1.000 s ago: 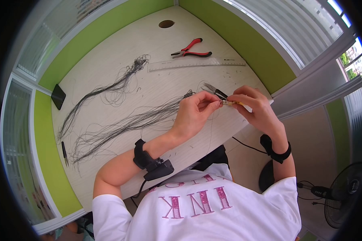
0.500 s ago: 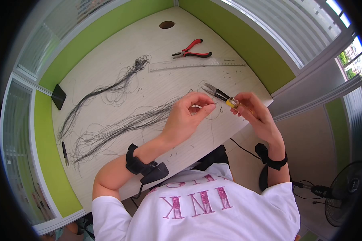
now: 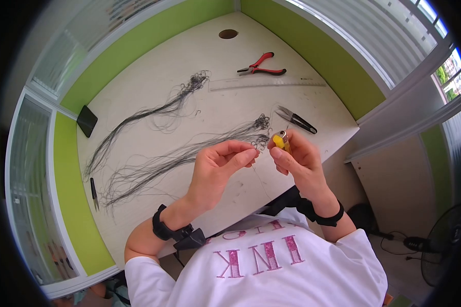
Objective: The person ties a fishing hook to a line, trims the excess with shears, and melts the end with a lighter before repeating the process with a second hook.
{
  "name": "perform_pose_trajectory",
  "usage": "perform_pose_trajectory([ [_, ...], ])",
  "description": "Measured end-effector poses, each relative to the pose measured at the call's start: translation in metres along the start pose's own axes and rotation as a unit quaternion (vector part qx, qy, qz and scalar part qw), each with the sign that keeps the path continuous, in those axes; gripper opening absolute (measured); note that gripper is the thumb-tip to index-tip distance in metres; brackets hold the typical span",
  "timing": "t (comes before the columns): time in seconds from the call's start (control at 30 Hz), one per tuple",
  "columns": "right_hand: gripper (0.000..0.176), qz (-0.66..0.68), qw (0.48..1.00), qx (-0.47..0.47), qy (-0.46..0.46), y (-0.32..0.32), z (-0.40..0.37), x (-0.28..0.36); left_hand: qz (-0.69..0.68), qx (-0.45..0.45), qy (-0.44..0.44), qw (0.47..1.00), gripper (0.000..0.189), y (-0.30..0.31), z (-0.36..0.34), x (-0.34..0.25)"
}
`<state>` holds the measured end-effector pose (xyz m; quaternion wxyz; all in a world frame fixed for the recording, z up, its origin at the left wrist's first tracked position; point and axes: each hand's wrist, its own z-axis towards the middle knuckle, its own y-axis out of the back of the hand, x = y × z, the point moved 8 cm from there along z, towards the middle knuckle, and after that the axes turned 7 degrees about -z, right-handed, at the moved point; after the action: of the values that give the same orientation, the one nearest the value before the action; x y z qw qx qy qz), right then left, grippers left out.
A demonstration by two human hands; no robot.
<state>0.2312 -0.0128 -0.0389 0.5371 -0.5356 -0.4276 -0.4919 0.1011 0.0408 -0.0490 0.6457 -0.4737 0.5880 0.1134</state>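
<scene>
My left hand [image 3: 213, 166] is closed in a pinch on a thin fishing line [image 3: 262, 179], whose loose length trails down over the table edge. Whether a hook sits in the fingertips is too small to tell. A yellow lighter [image 3: 278, 143] is gripped in my right hand [image 3: 303, 159], its metal top close to the left fingertips. Just beyond the right hand, thread snips [image 3: 298, 119] lie on the table. Dark fishing lines [image 3: 176, 155] stretch left from behind my left hand, with clustered fish hooks [image 3: 262, 122] at their right end.
A second bundle of lines [image 3: 151, 110] with hooks lies farther back. Red-handled pliers [image 3: 264, 68] and a clear ruler [image 3: 266, 85] are behind the snips. A dark tool [image 3: 93, 194] and a black flat device [image 3: 86, 121] sit at left. Green partitions [image 3: 312, 41] border the table [image 3: 153, 77].
My left hand has shifted slightly left and down. My right hand has moved left towards it with the lighter, and the thread snips now lie apart on the table.
</scene>
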Motion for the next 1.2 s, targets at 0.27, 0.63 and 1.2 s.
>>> perform_pose_trajectory([
  [0.27, 0.013, 0.010, 0.997, -0.068, 0.037, -0.015, 0.007, 0.002, -0.019, -0.007, -0.087, 0.996, 0.012, 0.007, -0.001, -0.008],
  [0.63, 0.012, -0.075, 0.989, -0.100, 0.079, -0.015, 0.012, 0.006, 0.105, -0.020, -0.152, 0.983, 0.011, 0.004, -0.003, -0.017],
  [1.2, 0.011, -0.152, 0.986, -0.022, 0.058, -0.012, 0.015, 0.014, 0.146, 0.015, -0.022, 0.989, 0.016, 0.007, 0.002, -0.009],
])
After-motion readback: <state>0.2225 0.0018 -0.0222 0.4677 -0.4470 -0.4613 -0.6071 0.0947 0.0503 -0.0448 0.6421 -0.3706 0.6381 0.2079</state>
